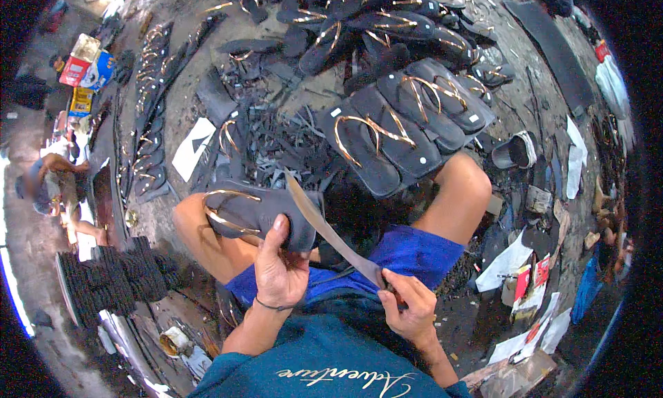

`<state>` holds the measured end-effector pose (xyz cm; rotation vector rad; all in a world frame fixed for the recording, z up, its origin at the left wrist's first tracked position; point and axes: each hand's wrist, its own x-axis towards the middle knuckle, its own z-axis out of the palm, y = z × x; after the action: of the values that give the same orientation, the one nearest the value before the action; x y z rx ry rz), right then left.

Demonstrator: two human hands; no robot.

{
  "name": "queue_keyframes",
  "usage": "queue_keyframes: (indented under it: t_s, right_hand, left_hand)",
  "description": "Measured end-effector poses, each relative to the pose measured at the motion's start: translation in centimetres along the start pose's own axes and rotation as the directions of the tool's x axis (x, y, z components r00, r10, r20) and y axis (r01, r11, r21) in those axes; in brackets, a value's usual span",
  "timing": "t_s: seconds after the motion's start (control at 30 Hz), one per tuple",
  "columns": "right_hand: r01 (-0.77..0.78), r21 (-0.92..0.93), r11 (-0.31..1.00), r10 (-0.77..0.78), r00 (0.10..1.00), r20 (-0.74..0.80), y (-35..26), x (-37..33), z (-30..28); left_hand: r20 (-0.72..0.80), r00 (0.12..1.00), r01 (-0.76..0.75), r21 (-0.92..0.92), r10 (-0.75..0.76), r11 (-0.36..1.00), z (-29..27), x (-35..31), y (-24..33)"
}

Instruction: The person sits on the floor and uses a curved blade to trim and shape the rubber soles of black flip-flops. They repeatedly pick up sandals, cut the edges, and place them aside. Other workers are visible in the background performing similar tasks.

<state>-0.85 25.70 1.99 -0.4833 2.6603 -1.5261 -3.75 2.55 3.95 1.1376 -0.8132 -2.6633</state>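
My left hand (282,270) is closed on a dark rubber flip-flop (273,211) with gold straps, its thumb lying on top near one end. That flip-flop rests over my left thigh. In my right hand (409,307) is the handle end of a long knife (336,240) with a slightly curved blade. The blade slants up and left, its tip beside the edge of the flip-flop; I cannot tell if they touch. Beyond my right knee, several gold-strapped flip-flops (413,159) lie side by side. Black rubber offcuts (304,139) are heaped ahead of my hands.
A large pile of flip-flops (387,28) covers the far floor. More stand in a row (147,153) at the left. Stacked black coiled strips (117,277) lie at lower left, and a dark cup-like container (511,151) at right. Another person (59,184) sits at far left.
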Motion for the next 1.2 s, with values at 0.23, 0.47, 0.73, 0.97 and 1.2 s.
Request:
queue_keyframes:
  t_s: [0.23, 0.47, 0.73, 0.97, 1.2]
  right_hand:
    - [-0.298, 0.03, 0.954, 0.271, 0.9, 0.341, -3.6, 1.2, -1.5]
    - [-0.288, 0.137, 0.948, 0.197, 0.868, 0.456, -4.3, 2.0, 1.8]
    - [-0.496, 0.423, 0.758, 0.17, 0.776, 0.607, -1.9, 6.5, 6.9]
    - [-0.223, 0.933, 0.282, 0.191, 0.966, 0.173, -4.7, 18.6, 4.2]
    - [-0.326, 0.766, 0.554, 0.484, 0.875, 0.023, 2.0, 10.1, 1.9]
  left_hand:
    - [0.101, 0.995, -0.004, 0.194, -0.016, 0.981, -5.4, -3.3, -1.6]
    - [0.083, 0.993, 0.06, 0.246, -0.082, 0.967, -10.1, -5.5, -1.8]
    - [0.082, 0.996, -0.035, 0.642, -0.023, 0.766, -9.5, -4.0, -1.0]
    - [0.313, 0.93, 0.09, 0.311, -0.191, 0.946, -5.2, 12.9, -6.4]
    - [0.05, 0.999, -0.026, 0.536, -0.001, 0.844, 3.7, 18.5, -15.1]
